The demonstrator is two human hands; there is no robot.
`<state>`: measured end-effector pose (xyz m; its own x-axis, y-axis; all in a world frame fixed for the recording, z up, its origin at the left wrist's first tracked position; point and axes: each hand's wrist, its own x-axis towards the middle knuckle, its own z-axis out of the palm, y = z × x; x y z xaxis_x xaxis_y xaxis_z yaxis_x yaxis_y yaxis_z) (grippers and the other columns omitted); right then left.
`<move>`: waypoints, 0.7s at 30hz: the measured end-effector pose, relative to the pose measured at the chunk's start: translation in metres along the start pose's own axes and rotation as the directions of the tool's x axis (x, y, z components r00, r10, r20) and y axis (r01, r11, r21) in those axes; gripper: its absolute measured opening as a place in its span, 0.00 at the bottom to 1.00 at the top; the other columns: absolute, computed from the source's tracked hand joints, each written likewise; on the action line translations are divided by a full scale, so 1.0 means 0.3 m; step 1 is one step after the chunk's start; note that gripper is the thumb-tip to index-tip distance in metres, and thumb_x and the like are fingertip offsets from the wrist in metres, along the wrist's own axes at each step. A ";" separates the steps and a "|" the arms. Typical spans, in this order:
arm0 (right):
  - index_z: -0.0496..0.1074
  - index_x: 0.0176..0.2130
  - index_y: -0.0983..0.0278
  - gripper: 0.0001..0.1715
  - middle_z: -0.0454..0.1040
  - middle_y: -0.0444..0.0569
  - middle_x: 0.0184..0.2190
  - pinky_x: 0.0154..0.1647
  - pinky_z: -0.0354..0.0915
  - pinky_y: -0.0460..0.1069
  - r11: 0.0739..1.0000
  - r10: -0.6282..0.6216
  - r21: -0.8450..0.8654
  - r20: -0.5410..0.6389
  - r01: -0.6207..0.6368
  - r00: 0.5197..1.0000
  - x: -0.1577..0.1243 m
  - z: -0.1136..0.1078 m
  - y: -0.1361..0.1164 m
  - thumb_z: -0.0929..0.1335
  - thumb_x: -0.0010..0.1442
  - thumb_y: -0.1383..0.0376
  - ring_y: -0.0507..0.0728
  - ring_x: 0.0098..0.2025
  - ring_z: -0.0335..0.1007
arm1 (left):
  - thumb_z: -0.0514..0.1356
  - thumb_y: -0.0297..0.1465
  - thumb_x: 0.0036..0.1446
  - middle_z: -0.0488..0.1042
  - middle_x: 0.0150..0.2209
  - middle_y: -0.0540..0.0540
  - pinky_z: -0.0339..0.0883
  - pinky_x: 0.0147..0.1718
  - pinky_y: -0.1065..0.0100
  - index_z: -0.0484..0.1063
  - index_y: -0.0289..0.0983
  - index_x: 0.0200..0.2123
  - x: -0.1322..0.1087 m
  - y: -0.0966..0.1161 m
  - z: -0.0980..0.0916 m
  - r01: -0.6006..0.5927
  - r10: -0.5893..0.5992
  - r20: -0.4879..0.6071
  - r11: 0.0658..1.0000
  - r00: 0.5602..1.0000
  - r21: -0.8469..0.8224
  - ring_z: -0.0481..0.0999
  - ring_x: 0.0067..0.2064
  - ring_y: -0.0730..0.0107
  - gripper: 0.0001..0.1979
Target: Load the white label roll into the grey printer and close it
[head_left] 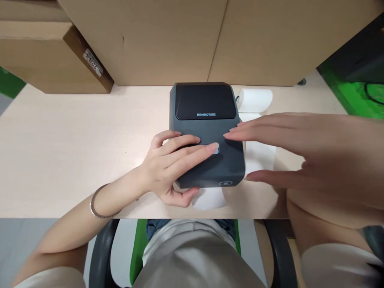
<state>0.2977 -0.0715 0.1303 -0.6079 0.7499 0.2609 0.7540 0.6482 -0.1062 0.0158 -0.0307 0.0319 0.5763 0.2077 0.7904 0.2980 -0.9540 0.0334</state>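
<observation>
A dark grey label printer (207, 132) with a glossy black window and NIIMBOT lettering is in the middle of the head view. My left hand (171, 164) lies over its left side, fingers spread on the top and the thumb by the front edge. The index fingertip rests at a small light-blue patch (215, 150) on the casing. On the right, my right hand (300, 148) is open, fingers stretched out over the printer's right edge and the thumb near its front corner. I cannot tell whether those fingertips touch it.
A white paper roll (255, 100) lies behind the printer's right side. White paper (259, 154) shows on the right, and another white piece (209, 199) at the front. Cardboard boxes (168, 44) line the back of the pale table (66, 152), with a smaller box (36, 56) at left.
</observation>
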 end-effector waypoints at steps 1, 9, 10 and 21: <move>0.76 0.60 0.53 0.31 0.82 0.43 0.51 0.46 0.78 0.56 1.000 -0.026 0.004 0.023 0.026 0.999 0.000 0.001 -0.001 0.57 0.76 0.42 0.60 0.49 0.82 | 0.51 0.47 0.62 0.86 0.49 0.51 0.66 0.54 0.56 0.58 0.41 0.75 0.006 0.003 -0.001 -0.002 0.002 -0.001 1.000 1.000 0.004 0.83 0.49 0.60 0.39; 0.71 0.62 0.59 0.30 0.75 0.54 0.61 0.58 0.74 0.65 0.987 -0.115 -0.106 0.055 0.121 0.992 -0.006 0.048 -0.012 0.66 0.69 0.47 0.69 0.59 0.75 | 0.53 0.48 0.62 0.84 0.46 0.51 0.64 0.58 0.58 0.65 0.38 0.69 0.044 0.011 -0.005 -0.038 0.038 -0.008 0.999 0.999 0.034 0.82 0.46 0.63 0.36; 0.71 0.63 0.60 0.31 0.74 0.56 0.63 0.60 0.73 0.67 0.982 -0.127 -0.137 0.059 0.134 0.990 -0.007 0.057 -0.017 0.67 0.68 0.47 0.70 0.60 0.74 | 0.53 0.48 0.62 0.84 0.46 0.52 0.65 0.57 0.58 0.65 0.41 0.69 0.040 0.010 -0.004 -0.038 0.038 0.003 0.999 0.999 0.039 0.82 0.45 0.62 0.36; 0.63 0.70 0.76 0.44 0.68 0.75 0.66 0.69 0.51 0.87 0.965 -0.020 -0.262 0.037 0.029 0.999 0.008 0.103 -0.164 0.70 0.61 0.57 0.84 0.63 0.70 | 0.61 0.67 0.51 0.79 0.61 0.52 0.56 0.74 0.41 0.68 0.59 0.65 -0.122 -0.097 0.040 0.099 -0.086 0.067 0.971 0.994 -0.216 0.76 0.65 0.46 0.41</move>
<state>0.2515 -0.0974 0.1067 -0.6318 0.7410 0.2275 0.7748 0.6126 0.1566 -0.0049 -0.0079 -0.0054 0.5986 0.3030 0.7415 0.1819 -0.9529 0.2426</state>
